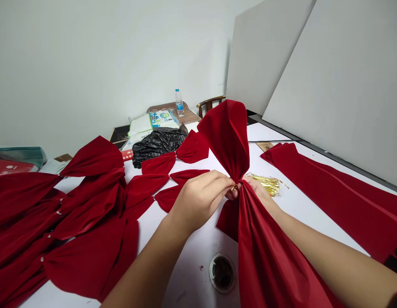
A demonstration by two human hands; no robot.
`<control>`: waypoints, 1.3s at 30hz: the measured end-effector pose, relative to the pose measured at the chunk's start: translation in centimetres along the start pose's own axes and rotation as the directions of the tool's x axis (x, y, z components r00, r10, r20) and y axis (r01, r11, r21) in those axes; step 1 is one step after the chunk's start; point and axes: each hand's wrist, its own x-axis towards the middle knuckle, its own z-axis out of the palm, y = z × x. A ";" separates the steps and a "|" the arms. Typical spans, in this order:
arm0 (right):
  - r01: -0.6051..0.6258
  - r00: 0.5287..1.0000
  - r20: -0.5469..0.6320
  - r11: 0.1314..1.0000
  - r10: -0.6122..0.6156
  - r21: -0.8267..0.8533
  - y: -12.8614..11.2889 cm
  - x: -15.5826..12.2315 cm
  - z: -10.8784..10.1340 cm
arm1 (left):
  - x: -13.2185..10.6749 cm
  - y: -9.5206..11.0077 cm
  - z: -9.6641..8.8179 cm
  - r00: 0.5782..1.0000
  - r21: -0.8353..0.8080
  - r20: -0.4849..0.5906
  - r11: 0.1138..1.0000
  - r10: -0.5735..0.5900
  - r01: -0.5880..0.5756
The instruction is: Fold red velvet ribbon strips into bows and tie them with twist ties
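Note:
A piece of red velvet-like fabric (230, 137) is gathered at its middle in front of me, its upper part fanned out and its lower part hanging toward me. My left hand (201, 199) pinches a gold twist tie (234, 187) at the gathered waist. Behind the cloth, my right hand (256, 190) is closed around the same gather, its fingers partly hidden. Just beyond it lies a bundle of gold twist ties (272, 185). Several red fabric bows (86, 201), cinched at their middles, are spread over the left of the table.
Folded red fabric (333, 196) lies along the right side of the white table (192, 261), which has a round cable hole (222, 273). Toward the back are a black plastic bag (160, 143), printed packaging (161, 119), a water bottle (179, 103) and a chair (211, 102).

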 end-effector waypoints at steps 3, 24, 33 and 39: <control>-0.003 1.000 -0.007 0.999 0.003 -0.049 -0.1 -0.2 -0.1 | 0.0 -0.1 -0.1 1.000 0.030 0.003 0.999 0.029 -0.029; 0.106 0.994 0.042 0.949 -0.098 -0.298 -1.3 -0.1 -0.3 | 0.2 0.3 -0.1 0.995 0.068 0.054 0.994 -0.089 0.086; 0.337 0.925 0.016 0.800 -0.379 -0.496 -1.1 -0.4 -0.6 | 1.4 2.7 2.5 0.449 -0.682 0.336 0.116 -0.828 0.723; 0.385 0.899 0.060 0.719 -0.434 -0.579 -1.8 -0.5 -1.0 | 1.9 2.5 1.2 0.341 -0.613 0.585 -0.126 -0.736 0.780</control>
